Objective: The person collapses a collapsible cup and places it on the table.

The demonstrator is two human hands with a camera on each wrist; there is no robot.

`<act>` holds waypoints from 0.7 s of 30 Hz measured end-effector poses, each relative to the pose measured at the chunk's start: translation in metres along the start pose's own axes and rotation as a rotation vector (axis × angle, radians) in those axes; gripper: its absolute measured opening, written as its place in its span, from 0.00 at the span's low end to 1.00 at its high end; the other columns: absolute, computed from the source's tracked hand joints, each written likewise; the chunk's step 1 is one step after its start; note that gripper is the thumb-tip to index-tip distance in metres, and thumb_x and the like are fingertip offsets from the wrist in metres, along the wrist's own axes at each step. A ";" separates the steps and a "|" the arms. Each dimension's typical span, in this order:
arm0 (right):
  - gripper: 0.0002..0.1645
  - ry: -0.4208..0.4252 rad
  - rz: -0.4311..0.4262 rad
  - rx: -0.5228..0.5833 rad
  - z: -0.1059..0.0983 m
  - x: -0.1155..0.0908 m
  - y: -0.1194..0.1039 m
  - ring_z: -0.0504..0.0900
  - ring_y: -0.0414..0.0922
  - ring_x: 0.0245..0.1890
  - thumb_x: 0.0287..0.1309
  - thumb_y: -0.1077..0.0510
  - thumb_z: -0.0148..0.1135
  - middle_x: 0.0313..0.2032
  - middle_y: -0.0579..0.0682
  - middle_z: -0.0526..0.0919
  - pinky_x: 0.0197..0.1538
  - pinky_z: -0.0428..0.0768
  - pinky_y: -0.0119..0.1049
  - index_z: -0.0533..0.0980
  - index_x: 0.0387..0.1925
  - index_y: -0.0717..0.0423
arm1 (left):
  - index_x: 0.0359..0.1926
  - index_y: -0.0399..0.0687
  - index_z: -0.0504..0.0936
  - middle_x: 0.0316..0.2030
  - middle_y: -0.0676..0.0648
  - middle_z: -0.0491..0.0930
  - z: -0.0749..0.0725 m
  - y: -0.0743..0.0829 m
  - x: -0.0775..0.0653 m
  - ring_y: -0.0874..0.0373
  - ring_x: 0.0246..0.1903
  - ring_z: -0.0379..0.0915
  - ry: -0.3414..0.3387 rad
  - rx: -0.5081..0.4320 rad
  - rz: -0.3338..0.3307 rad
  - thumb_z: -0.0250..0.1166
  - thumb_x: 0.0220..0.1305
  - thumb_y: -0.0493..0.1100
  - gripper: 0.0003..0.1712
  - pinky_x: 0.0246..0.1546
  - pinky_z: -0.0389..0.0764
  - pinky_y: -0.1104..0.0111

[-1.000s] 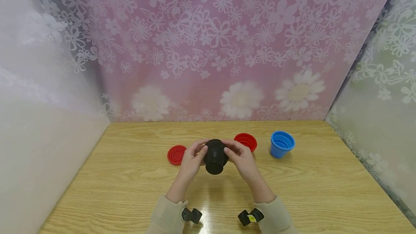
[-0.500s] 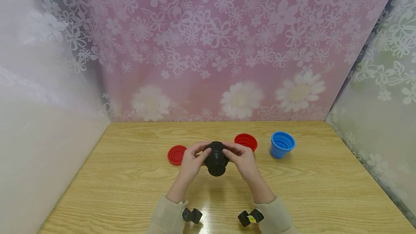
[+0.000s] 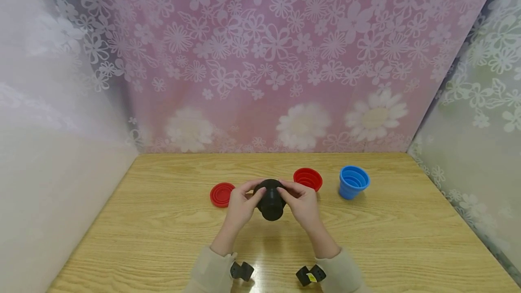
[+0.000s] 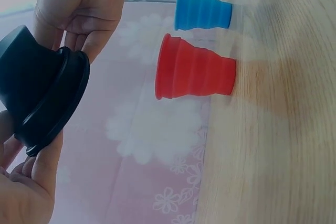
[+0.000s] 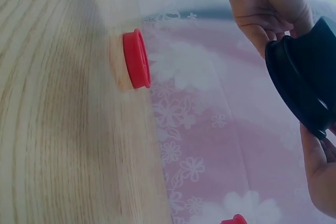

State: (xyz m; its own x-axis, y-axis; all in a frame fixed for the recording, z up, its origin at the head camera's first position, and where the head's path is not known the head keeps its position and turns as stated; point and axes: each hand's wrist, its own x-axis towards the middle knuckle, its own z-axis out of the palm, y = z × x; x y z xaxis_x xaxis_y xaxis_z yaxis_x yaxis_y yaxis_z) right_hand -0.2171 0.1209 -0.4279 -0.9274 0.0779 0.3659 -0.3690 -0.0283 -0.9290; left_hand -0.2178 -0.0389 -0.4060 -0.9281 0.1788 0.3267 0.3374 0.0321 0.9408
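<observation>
Both hands hold a black collapsible cup [image 3: 272, 202] above the table, its narrower end facing toward the person. My left hand [image 3: 239, 206] pinches its left side, thumb on the near wall and fingers behind. On the opposite side, my right hand [image 3: 303, 203] grips it in much the same way. The left wrist view shows the cup's thick rim [image 4: 58, 100] between the two hands, well off the wood. Behind the right hand stands an expanded red collapsible cup [image 3: 308, 178]. A flattened red one [image 3: 221, 194] lies just beyond the left hand.
To the right on the wooden table [image 3: 163, 238] stands an expanded blue collapsible cup [image 3: 353, 181]. A pink flowered curtain [image 3: 260, 58] hangs behind the table's far edge, with pale sheets at the left and right sides.
The black cup has tipped so that its narrow end looks shorter and less visible. Both thumbs have slid inward over its wall. The red and blue cups stay put.
</observation>
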 end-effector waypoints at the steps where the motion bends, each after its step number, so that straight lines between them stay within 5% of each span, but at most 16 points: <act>1: 0.14 0.005 -0.012 -0.012 0.001 0.000 0.000 0.81 0.42 0.32 0.46 0.73 0.61 0.37 0.65 0.79 0.34 0.79 0.34 0.76 0.39 0.75 | 0.43 0.31 0.78 0.36 0.36 0.77 0.000 0.001 0.000 0.51 0.22 0.77 0.006 0.016 0.010 0.59 0.56 0.31 0.12 0.25 0.79 0.67; 9: 0.12 0.036 -0.028 -0.135 0.002 -0.002 0.002 0.81 0.44 0.32 0.47 0.70 0.62 0.35 0.61 0.81 0.33 0.79 0.34 0.79 0.38 0.69 | 0.43 0.31 0.78 0.39 0.36 0.78 0.003 0.002 -0.001 0.50 0.23 0.77 0.019 0.118 0.057 0.58 0.56 0.29 0.12 0.21 0.75 0.75; 21: 0.09 0.076 -0.054 -0.265 0.003 -0.001 0.007 0.81 0.46 0.29 0.48 0.69 0.62 0.32 0.58 0.82 0.30 0.79 0.33 0.80 0.35 0.66 | 0.40 0.29 0.79 0.36 0.37 0.79 0.005 0.003 -0.001 0.52 0.29 0.76 0.026 0.218 0.153 0.57 0.55 0.26 0.11 0.25 0.77 0.74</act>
State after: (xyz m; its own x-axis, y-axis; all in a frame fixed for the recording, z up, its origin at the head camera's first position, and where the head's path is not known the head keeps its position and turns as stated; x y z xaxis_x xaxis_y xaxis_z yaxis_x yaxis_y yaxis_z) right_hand -0.2185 0.1177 -0.4344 -0.8961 0.1466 0.4190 -0.3791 0.2383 -0.8942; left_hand -0.2154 -0.0344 -0.4042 -0.8664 0.1725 0.4686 0.4975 0.2184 0.8395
